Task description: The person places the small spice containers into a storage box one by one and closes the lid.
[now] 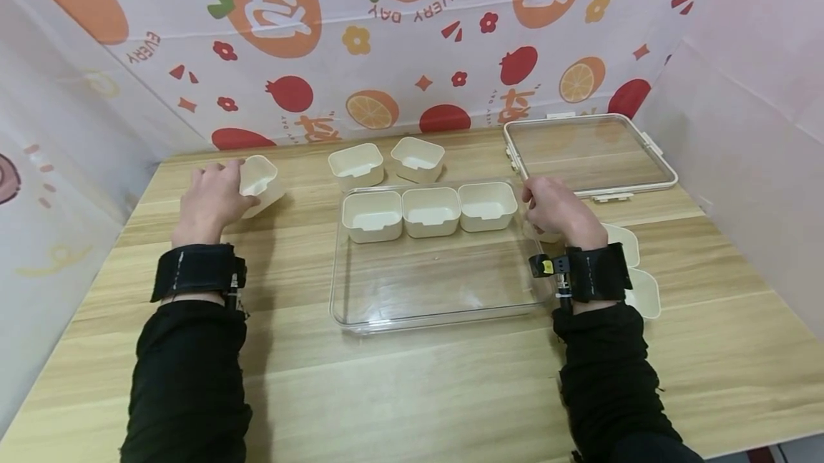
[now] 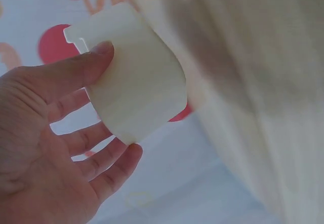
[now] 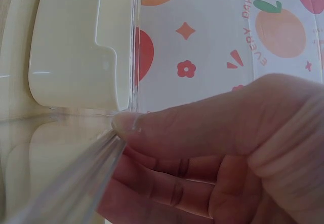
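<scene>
My left hand (image 1: 212, 198) grips a small cream plastic bin (image 1: 259, 180) above the table's left side. In the left wrist view the thumb lies along the wall of this bin (image 2: 136, 77), and the fingers reach round behind it. With thumb and fingers, my right hand (image 1: 558, 211) pinches the right rim of a clear plastic box (image 1: 438, 284). Inside that box, three cream bins stand in a row along its far wall: a left bin (image 1: 372, 218), a middle bin (image 1: 431, 214) and a right bin (image 1: 487, 207). The right bin (image 3: 76, 46) also shows near the right thumb.
Behind the box stand two more cream bins, one left (image 1: 356, 168) and one right (image 1: 418, 161). A clear lid (image 1: 592, 155) with a white frame lies at the back right. Further cream bins (image 1: 644, 293) sit right of the box, partly hidden by the right arm. A printed cloth (image 1: 399, 41) hangs behind.
</scene>
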Available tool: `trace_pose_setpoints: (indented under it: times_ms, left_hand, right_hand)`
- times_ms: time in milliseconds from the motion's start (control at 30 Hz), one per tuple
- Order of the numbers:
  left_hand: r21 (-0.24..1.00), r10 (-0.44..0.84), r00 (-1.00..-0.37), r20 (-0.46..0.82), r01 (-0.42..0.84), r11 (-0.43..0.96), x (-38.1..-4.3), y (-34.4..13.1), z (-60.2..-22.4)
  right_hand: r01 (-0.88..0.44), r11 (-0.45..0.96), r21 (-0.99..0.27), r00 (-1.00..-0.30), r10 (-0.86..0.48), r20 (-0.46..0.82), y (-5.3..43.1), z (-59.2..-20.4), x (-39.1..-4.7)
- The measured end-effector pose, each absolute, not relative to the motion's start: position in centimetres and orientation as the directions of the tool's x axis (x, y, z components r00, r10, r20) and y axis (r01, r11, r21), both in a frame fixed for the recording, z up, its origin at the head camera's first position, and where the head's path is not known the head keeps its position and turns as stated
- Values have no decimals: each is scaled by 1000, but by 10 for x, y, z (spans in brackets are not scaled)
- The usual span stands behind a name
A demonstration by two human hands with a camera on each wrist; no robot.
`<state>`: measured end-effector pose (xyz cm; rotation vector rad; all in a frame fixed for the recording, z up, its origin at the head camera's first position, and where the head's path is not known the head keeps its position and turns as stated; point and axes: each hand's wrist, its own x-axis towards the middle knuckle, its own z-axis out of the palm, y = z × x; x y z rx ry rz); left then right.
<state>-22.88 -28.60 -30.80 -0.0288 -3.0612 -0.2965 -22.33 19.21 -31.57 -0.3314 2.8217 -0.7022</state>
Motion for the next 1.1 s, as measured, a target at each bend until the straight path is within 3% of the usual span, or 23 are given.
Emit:
trace_pose_setpoints:
  times_ms: [233,1100]
  left_hand:
    - [175,63,-988,137,87,981,-221,-267,-285]
    - [112,276,-949,154,294,949,-183,-216,-253]
  right_hand:
    - [-158,868,-471,-948,-266,-172,193,-315,-223]
    - [-165,861,-481,-948,-273,-163,193,-315,-221]
